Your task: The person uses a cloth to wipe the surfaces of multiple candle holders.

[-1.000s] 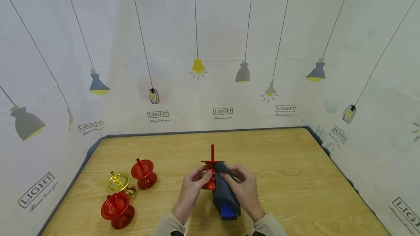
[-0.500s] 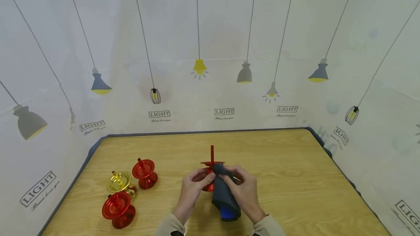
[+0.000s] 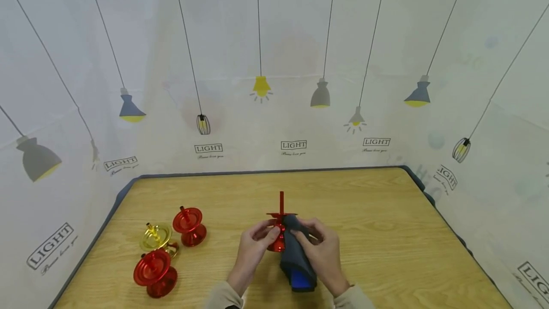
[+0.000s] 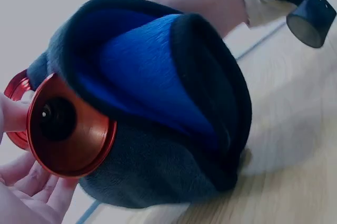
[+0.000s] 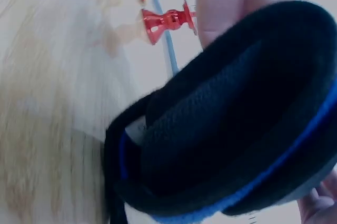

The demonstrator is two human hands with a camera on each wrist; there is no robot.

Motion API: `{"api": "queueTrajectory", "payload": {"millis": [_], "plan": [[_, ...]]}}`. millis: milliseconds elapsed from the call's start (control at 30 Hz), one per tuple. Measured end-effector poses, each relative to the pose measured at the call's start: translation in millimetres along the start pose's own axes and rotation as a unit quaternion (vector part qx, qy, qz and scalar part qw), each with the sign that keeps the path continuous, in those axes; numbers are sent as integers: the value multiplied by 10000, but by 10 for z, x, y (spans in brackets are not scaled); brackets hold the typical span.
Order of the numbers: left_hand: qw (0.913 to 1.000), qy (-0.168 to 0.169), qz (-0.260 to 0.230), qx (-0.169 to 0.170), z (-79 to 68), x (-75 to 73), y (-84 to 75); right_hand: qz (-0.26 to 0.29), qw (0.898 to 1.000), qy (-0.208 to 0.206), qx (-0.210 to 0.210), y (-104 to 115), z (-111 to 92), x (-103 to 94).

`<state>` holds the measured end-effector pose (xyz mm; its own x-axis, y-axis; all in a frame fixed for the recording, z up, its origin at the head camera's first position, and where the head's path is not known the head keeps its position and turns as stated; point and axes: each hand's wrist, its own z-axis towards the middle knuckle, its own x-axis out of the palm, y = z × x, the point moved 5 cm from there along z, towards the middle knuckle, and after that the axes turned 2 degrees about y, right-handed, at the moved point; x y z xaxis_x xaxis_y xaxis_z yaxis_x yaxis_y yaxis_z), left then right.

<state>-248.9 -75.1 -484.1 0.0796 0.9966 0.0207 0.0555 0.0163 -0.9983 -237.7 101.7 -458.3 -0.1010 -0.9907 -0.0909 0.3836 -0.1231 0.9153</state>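
My left hand (image 3: 254, 247) grips the stem of a shiny red candle holder (image 3: 276, 246), which stands upright in front of me with its spike pointing up. In the left wrist view, its hollow base (image 4: 87, 148) faces the camera, with fingers behind it. A folded cloth (image 3: 296, 252), dark grey outside and bright blue inside, is bunched in my right hand (image 3: 323, 252). Thumb and fingers pinch the cloth's upper end against the holder's right side, just under the dish. The loose lower part of the cloth hangs down, and its folds fill most of the right wrist view.
On the left of the wooden table (image 3: 386, 232) stand two more red candle holders (image 3: 187, 225) (image 3: 155, 273). Between them a gold candle holder (image 3: 155, 237) appears tipped. A white curtain (image 3: 231, 61) printed with lamps surrounds the table's back and sides.
Both hands, the red candle holder and the cloth have shifted slightly right. The left thumb and cloth have shifted on the stem, and more of the holder's lower part shows now.
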Motion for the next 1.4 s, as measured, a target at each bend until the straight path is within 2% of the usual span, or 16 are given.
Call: {"api": "queueTrajectory", "payload": {"millis": [67, 167, 267, 333, 533, 733, 900, 1000, 1233, 1400], "plan": [[9998, -36, 47, 185, -13, 18, -19, -366, 9984, -107, -419, 61, -28, 12], [9994, 48, 99, 338, -17, 39, -30, -1009, 9890, -185, -1064, 148, -71, 29], [9995, 101, 136, 258, -16, 25, -11, -1226, 9845, -120, -1245, 173, -89, 36], [9996, 160, 163, 160, -13, 6, 14, -1093, 9877, -22, -1122, 156, -89, 29], [9979, 614, 198, -4, 19, 21, 57, -442, 9985, 191, -245, 40, -58, -66], [9963, 782, 265, 252, 160, 88, 38, -836, 9961, -50, 261, -8, -25, -242], [9959, 513, 329, 673, 375, 124, 44, -966, 9925, -441, 608, -24, -2, -477], [9956, 321, 443, 764, 560, 192, 81, -889, 9912, -544, 813, -17, 7, -648], [9961, -288, 710, 427, 1005, 295, 329, -606, 9918, -421, 1048, 19, -45, -858], [9958, -533, 654, 364, 1221, 387, 433, -519, 9906, -434, 1185, 5, -102, -956]]}}
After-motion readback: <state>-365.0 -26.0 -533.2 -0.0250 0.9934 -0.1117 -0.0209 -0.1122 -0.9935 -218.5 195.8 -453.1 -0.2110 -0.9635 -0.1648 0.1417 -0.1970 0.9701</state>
